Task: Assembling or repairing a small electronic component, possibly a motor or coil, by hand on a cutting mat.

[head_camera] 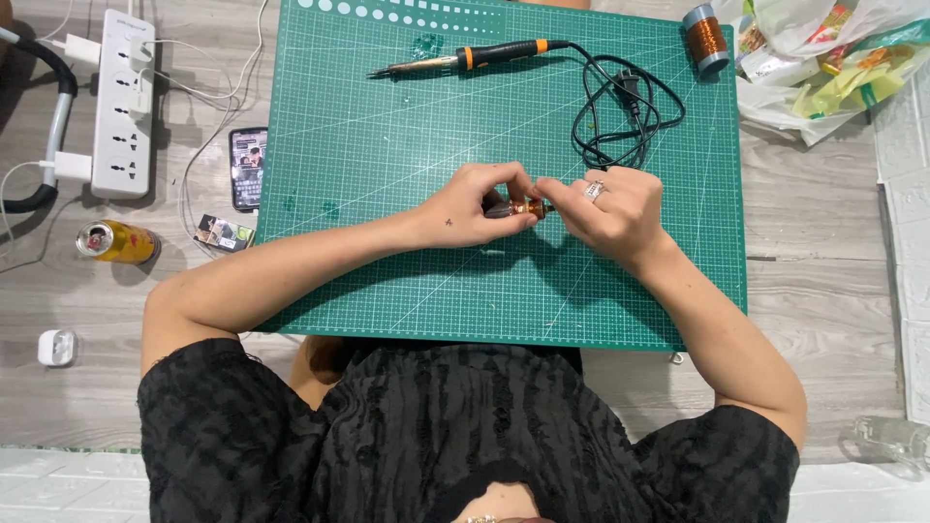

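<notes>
1. Copper-wound coil piece (528, 208), small and partly hidden by fingers, sits pinched between both hands above the middle of the green cutting mat (387, 155) (the biggest thing here, laid on a grey wooden floor (823, 223)).
2. Left hand (480, 206) curls tight around the dark end of the piece, thumb and fingertips closed on it.
3. Right hand (610, 215), wearing a ring, grips the copper end with fingers bent in close; the two hands touch at the piece.
4. White power strip (124, 102) lies off the mat's left edge, with chargers and white cables plugged in.
5. Crumpled plastic bags (823, 58) lie past the mat's upper right corner.
6. Soldering iron (465, 56) with orange collar rests near the mat's top edge, its black cord (625, 111) coiled toward the right side.
7. Phone (248, 168) lies just beside the mat's left edge.
8. Yellow drink can (116, 241) lies on its side, lower left of the phone.
9. Spool of copper wire (705, 37) stands at the mat's upper right corner.
</notes>
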